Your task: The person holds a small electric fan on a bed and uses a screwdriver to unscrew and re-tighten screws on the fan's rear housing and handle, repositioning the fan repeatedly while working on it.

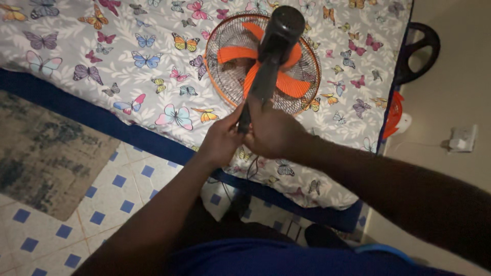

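An electric fan with orange blades behind a round wire grille lies face down on a bed. Its black motor housing and black neck point up toward me. My right hand wraps around the lower end of the neck. My left hand presses against the same spot from the left, fingers curled onto the neck. Both hands hover over the near edge of the bed.
The bed carries a grey butterfly-print sheet with a dark blue side. A worn rug lies on a white-and-blue tiled floor. A black round fan base, an orange object and a white wall socket are at the right.
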The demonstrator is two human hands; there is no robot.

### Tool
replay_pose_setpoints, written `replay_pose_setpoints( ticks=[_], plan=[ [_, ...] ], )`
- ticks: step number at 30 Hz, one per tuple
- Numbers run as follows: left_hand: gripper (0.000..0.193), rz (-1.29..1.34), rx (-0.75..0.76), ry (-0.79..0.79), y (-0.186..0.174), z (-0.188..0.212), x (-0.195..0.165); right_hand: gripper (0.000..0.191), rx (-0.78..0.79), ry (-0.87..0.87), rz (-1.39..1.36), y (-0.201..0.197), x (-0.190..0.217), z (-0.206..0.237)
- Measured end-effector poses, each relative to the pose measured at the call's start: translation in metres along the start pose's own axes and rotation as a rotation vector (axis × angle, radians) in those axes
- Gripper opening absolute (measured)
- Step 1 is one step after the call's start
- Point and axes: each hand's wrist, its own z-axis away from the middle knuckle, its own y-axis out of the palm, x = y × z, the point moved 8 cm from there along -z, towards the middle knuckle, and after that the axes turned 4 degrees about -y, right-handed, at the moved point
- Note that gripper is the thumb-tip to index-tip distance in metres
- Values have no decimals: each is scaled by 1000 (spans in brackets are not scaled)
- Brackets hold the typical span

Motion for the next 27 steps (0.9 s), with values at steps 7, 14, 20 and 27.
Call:
replay_pose_setpoints(
  ticks=[7,14,20,27],
  plan=[
    [82,492,215,-176,1,3,5,68,102,45,-153,-2,-23,-5],
    [59,258,227,-661,-7,-30,95,29,-38,181,-412,-26,-90,-13],
    [44,310,236,-716,-8,-61,145,19,-458,275,-1136,-39,-122,-2],
    [39,434,299,-722,-18,-47,127,26,-762,137,-1219,-29,-116,25]
  ],
)
